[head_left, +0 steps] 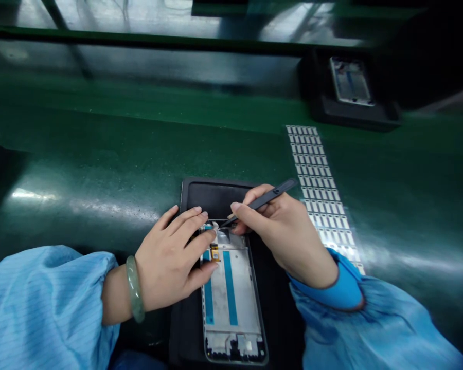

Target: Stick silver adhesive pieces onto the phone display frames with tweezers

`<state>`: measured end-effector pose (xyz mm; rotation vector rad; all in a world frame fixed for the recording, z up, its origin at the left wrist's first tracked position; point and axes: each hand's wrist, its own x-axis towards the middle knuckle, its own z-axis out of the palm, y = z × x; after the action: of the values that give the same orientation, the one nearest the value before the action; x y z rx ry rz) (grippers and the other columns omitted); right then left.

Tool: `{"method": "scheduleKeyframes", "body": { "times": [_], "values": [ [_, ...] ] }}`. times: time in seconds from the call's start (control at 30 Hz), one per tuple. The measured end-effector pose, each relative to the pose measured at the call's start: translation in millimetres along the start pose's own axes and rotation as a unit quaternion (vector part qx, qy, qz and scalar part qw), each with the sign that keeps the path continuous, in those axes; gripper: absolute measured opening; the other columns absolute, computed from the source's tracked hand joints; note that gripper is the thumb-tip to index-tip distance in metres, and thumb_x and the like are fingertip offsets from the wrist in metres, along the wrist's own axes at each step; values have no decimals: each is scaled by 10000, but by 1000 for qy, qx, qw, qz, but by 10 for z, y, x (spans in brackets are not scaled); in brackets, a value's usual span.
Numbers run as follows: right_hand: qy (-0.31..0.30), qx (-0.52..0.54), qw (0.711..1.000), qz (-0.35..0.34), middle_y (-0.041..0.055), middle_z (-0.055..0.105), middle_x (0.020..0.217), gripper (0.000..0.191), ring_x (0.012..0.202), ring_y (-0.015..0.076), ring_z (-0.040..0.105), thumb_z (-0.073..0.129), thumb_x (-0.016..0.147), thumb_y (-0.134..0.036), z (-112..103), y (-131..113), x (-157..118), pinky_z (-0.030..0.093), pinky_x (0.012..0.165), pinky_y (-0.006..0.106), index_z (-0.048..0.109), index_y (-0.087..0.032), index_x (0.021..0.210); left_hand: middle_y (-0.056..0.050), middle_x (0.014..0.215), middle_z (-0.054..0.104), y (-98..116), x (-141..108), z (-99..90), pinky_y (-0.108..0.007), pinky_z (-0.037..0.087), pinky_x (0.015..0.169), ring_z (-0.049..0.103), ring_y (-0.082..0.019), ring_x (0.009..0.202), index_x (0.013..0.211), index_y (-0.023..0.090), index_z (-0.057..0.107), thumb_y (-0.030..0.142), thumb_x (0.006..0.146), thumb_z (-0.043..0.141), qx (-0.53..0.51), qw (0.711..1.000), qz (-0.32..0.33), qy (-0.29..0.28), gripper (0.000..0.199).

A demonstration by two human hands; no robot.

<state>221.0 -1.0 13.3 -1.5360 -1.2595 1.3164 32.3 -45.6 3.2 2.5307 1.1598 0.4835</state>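
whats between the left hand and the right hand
Between the left hand and the right hand, the head view shows the top end of a phone frame on a black mat, with the tips of the black tweezers over it.

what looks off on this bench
Nothing clearly stands out. The phone frame lies flat on the black mat, its blue strips look intact, and no spill shows. The sheet of small silver pads lies slanted on the green bench but looks undamaged. The left hand and the right hand, holding black tweezers, hide the frame's top end.
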Motion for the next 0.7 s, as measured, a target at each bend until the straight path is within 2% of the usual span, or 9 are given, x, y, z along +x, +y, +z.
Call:
{"method": "scheduleKeyframes", "body": {
  "times": [0.27, 0.43, 0.53, 0.7],
  "values": [
    [5, 31, 999, 27, -40, 573, 497, 238, 423, 128, 610, 715, 695, -271, -44, -2, 24, 482, 439, 195, 492, -189, 694, -114, 1269, 498, 0, -8, 3, -493, 307, 1052, 366, -257, 1269, 1162, 151, 535, 336, 902, 475, -4, 1000, 0, -1, 325],
    [-3, 47, 999, 20, -41, 578, 504, 257, 423, 122, 607, 730, 690, -285, -44, -3, 12, 484, 436, 191, 491, -190, 689, -120, 1263, 501, -39, -7, 9, -499, 295, 1051, 373, -262, 1264, 1148, 150, 534, 330, 911, 483, -31, 999, 3, 7, 302],
    [-13, 65, 998, 1, -38, 591, 507, 258, 424, 119, 605, 727, 702, -300, -48, 16, -6, 491, 437, 190, 492, -195, 689, -107, 1217, 536, -70, 3, 18, -459, 288, 1064, 421, -229, 1229, 1119, 148, 532, 292, 924, 482, -98, 994, -13, 36, 248],
    [-25, 99, 994, -36, -36, 616, 548, 243, 430, 121, 615, 709, 735, -299, -17, 40, -94, 515, 437, 197, 486, -203, 729, -72, 1183, 557, -29, 37, 33, -441, 267, 1070, 471, -199, 1180, 1001, 178, 575, 243, 907, 528, -237, 963, -95, 85, 124]
  ]
}}
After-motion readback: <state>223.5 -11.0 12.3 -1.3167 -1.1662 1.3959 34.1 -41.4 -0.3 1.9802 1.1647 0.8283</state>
